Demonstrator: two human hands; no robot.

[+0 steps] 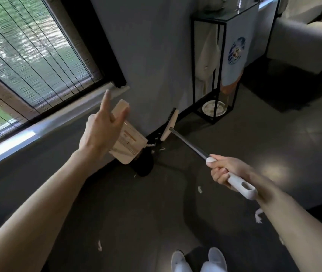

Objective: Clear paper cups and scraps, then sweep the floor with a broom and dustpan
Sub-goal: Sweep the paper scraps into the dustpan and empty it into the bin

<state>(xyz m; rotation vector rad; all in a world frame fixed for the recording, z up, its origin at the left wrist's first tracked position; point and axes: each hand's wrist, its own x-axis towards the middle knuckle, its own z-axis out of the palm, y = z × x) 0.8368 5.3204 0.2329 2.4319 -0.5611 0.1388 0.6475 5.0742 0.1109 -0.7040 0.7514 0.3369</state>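
the left hand (100, 132) is held raised in front of the window sill, its fingers (105, 101) spread and mostly straight, with the thumb seen just in front of the top of the dustpan (127, 139); whether the dustpan is actually touched cannot be told. the dustpan, cream with a dark scoop at its foot, is stood nearly upright on the floor (234, 134) close against the grey wall (156, 55). the white grip of the broom (189, 143) is clasped by the right hand (225, 170), the fingers (218, 169) curled tightly round it and the thumb laid along the top. the metal shaft is stretched forward and down to the cream broom head (169, 124), which is set at the base of the wall just right of the dustpan, dark bristles turned toward the wall. white paper scraps (199, 189) are scattered over the dark floor: some between dustpan and broom head, one below the right hand, a cluster under the right forearm, and one near the left forearm. a black-framed stand (194, 75) is placed against the wall further back, with a plate (214, 107) on its lowest level. two pale shoes (217, 256) are seen at the bottom edge.
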